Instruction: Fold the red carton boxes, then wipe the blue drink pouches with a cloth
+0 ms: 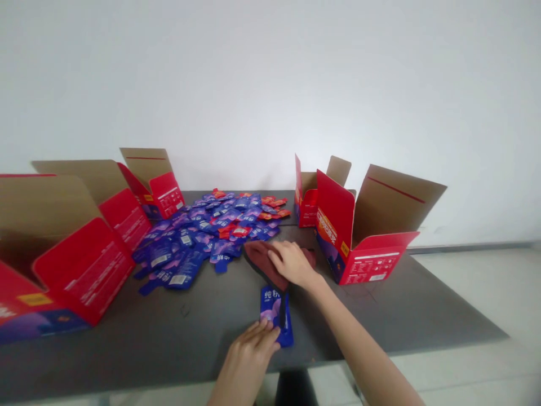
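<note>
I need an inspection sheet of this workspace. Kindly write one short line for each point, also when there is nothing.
Surface: dark grey table.
Main things: cloth, reddish-brown with dark edging; single blue pouch; pile of blue and red pouches; open red boxes, three at left, at least two at right.
Clutter: small dark mark or loop, too small to identify.
Left hand: fingers on the single blue pouch; grip unclear.
Right hand: on the cloth; grip unclear.
Cables: nothing seen.
Surroundings: pale wall, light floor.
</note>
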A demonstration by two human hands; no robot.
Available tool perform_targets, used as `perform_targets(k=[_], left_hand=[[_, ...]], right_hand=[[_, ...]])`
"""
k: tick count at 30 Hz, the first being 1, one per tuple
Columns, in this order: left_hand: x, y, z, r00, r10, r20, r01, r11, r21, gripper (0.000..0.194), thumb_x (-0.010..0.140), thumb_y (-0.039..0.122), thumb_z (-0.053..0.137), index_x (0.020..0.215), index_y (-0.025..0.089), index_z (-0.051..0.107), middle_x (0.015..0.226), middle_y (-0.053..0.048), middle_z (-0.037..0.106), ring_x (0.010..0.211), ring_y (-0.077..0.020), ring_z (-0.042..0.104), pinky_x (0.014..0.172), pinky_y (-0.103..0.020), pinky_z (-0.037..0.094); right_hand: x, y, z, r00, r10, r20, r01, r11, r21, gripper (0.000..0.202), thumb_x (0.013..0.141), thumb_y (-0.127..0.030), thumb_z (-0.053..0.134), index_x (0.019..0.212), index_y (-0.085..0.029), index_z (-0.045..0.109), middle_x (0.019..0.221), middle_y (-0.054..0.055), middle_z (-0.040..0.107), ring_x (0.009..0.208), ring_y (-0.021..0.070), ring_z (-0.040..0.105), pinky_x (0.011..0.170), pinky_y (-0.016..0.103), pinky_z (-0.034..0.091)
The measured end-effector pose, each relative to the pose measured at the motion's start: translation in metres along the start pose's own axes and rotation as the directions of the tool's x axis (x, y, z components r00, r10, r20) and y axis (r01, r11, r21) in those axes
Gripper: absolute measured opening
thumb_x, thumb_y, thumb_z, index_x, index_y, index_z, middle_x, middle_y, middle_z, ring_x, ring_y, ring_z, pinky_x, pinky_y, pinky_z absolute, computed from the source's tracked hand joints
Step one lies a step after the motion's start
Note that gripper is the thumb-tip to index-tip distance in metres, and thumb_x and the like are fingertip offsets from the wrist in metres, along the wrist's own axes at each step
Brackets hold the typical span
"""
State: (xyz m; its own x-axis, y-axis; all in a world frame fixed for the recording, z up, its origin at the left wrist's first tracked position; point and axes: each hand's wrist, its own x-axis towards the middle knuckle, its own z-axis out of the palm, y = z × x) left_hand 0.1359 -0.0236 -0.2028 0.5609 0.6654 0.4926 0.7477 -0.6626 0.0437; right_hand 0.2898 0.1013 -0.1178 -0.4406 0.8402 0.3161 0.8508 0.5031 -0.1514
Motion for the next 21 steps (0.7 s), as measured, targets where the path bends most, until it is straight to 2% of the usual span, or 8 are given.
perform_targets(k=[3,5,8,11,14,16,18,21], left_hand=[[-0.002,0.001,0.001,0.997,-0.043,0.069,0.044,0.999,-0.023,0.027,0.087,0.015,0.044,0.106,0.019,0.062,0.106,-0.005,0.067,0.098,-0.0179,0.063,0.087,-0.029,0.052],[-0.005,0.001,0.004,0.982,-0.084,0.167,0.088,0.996,-0.012,0.029,0.085,0.011,0.045,0.104,0.023,0.063,0.104,-0.004,0.068,0.095,-0.0182,0.063,0.084,-0.028,0.052],[-0.011,0.002,0.010,0.950,-0.147,0.277,0.145,0.989,0.026,0.036,0.080,0.003,0.042,0.097,0.024,0.065,0.094,-0.004,0.069,0.084,-0.0197,0.065,0.076,-0.030,0.053],[-0.013,0.002,0.011,0.914,-0.183,0.362,0.164,0.983,0.082,0.038,0.075,-0.003,0.041,0.094,0.019,0.066,0.088,-0.007,0.069,0.077,-0.0216,0.065,0.071,-0.034,0.053],[-0.012,0.001,0.007,0.886,-0.166,0.434,0.158,0.986,0.055,0.041,0.075,-0.005,0.041,0.097,0.022,0.064,0.089,-0.004,0.069,0.079,-0.0196,0.065,0.073,-0.033,0.053],[-0.011,0.001,0.005,0.905,-0.130,0.405,0.145,0.989,-0.006,0.042,0.075,-0.004,0.044,0.099,0.025,0.062,0.089,-0.001,0.069,0.080,-0.0184,0.065,0.076,-0.032,0.052],[-0.009,0.000,0.003,0.938,-0.111,0.328,0.137,0.989,-0.056,0.037,0.076,-0.002,0.048,0.096,0.026,0.063,0.087,0.001,0.069,0.078,-0.0181,0.065,0.076,-0.033,0.053],[-0.006,-0.001,0.002,0.990,-0.085,0.115,0.098,0.988,-0.119,0.024,0.082,0.008,0.048,0.093,0.023,0.062,0.088,-0.001,0.069,0.083,-0.0191,0.066,0.075,-0.032,0.054]], right_hand=[[-0.021,-0.013,-0.039,0.993,-0.020,-0.117,0.031,0.996,0.087,0.030,0.094,-0.032,0.028,0.091,-0.017,0.054,0.090,0.005,0.059,0.087,0.0160,0.049,0.078,0.028,0.032],[-0.041,-0.027,-0.046,0.983,-0.147,-0.111,0.164,0.972,0.165,0.021,0.091,-0.032,0.038,0.096,-0.020,0.054,0.096,0.004,0.057,0.090,0.0161,0.047,0.081,0.029,0.032],[-0.068,-0.041,-0.022,0.947,-0.319,0.042,0.301,0.925,0.231,0.034,0.085,-0.030,0.050,0.118,-0.026,0.046,0.119,0.005,0.046,0.105,0.0183,0.041,0.089,0.030,0.030],[-0.079,-0.040,0.014,0.931,-0.352,0.101,0.317,0.912,0.260,0.024,0.088,-0.027,0.044,0.112,-0.025,0.047,0.105,0.004,0.051,0.099,0.0166,0.042,0.088,0.031,0.029],[-0.076,-0.034,0.032,0.929,-0.355,0.107,0.323,0.916,0.238,0.010,0.087,-0.024,0.045,0.095,-0.022,0.050,0.090,0.001,0.053,0.089,0.0151,0.043,0.083,0.031,0.029],[-0.072,-0.032,0.033,0.927,-0.357,0.112,0.330,0.921,0.206,0.003,0.085,-0.021,0.046,0.087,-0.021,0.048,0.084,0.000,0.054,0.085,0.0146,0.043,0.080,0.030,0.028],[-0.067,-0.032,0.033,0.932,-0.343,0.120,0.317,0.929,0.190,0.001,0.085,-0.021,0.045,0.085,-0.021,0.047,0.081,0.000,0.055,0.082,0.0141,0.043,0.077,0.029,0.027],[-0.054,-0.026,0.038,0.948,-0.287,0.137,0.265,0.951,0.157,0.004,0.087,-0.022,0.042,0.087,-0.021,0.046,0.081,0.000,0.057,0.082,0.0144,0.045,0.075,0.028,0.027]])
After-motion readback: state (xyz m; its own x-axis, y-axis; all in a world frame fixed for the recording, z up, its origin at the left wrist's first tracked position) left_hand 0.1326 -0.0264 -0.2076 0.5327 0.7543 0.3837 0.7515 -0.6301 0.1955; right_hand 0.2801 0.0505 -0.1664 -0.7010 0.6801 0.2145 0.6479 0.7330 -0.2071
